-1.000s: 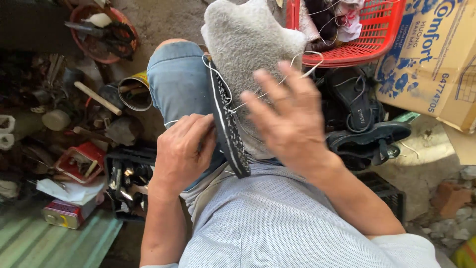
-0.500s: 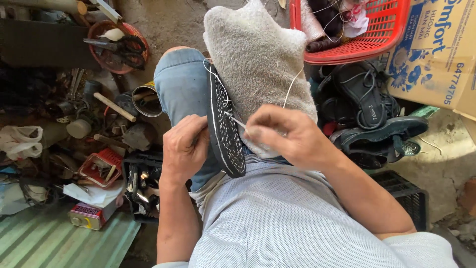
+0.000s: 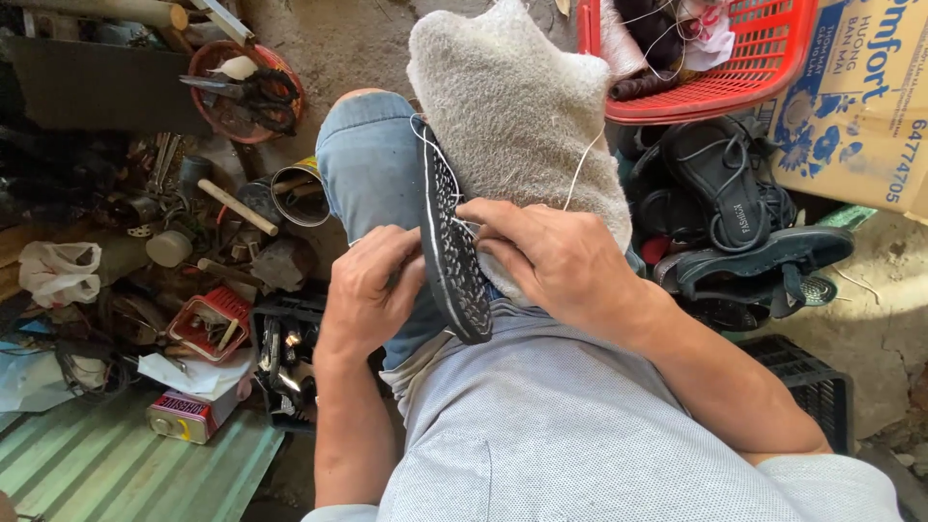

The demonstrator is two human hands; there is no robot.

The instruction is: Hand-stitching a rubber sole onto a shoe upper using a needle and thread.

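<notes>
Shoe (image 3: pixel 454 242) sits edge-up on the lap, propped against a grey towel (image 3: pixel 512 126). Left hand (image 3: pixel 372 290) clamps the sole's near edge; right hand (image 3: pixel 546 256) pinches white thread (image 3: pixel 580 164) at the rim. Black studded rubber sole, looks light and bendy, so best gripped along the stiff edge.
</notes>
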